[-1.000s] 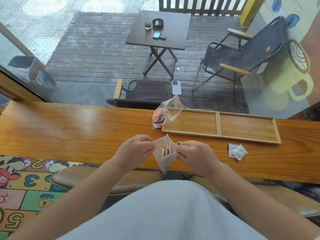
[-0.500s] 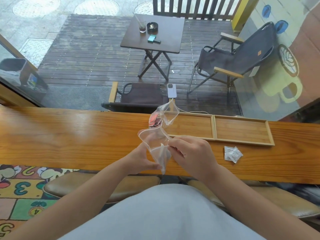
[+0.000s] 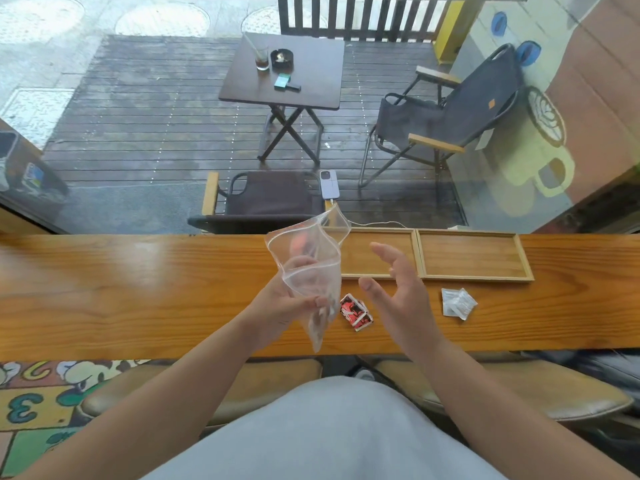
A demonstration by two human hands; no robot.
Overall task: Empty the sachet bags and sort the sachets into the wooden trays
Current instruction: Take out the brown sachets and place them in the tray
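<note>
Two wooden trays [image 3: 436,255] lie side by side at the far edge of the worktop [image 3: 138,289], their long sides touching; the left tray [image 3: 377,268] is partly hidden behind a raised bag and a hand, and the right tray [image 3: 472,255] shows only its bare wooden floor. The left hand [image 3: 287,299] pinches a clear sachet bag [image 3: 310,271] near its lower end, thumb against fingers, and holds it up above the worktop with its open mouth turned up and away. Something reddish shows blurred through the plastic near the top; whether it lies inside this bag or behind it cannot be told. A second clear bag [image 3: 334,220] rises just behind the first, near the left tray's far corner, and its contents cannot be made out.

The right hand [image 3: 398,289] hovers over the worktop just in front of the left tray, its grip spread, fingers straight and apart, palm turned toward the bag, holding nothing. Between the two hands, red sachets [image 3: 355,311] with white edges lie in a small pile on the worktop, just beside the bag's lower tip. Well to the right, in front of the right tray, white sachets [image 3: 457,303] lie together in a loose heap on the wood.

Beyond the worktop, through the glass, a phone [image 3: 328,183] on a cable rests on a dark folding chair [image 3: 266,199], with a small dark table [image 3: 284,72] farther out on the deck.
</note>
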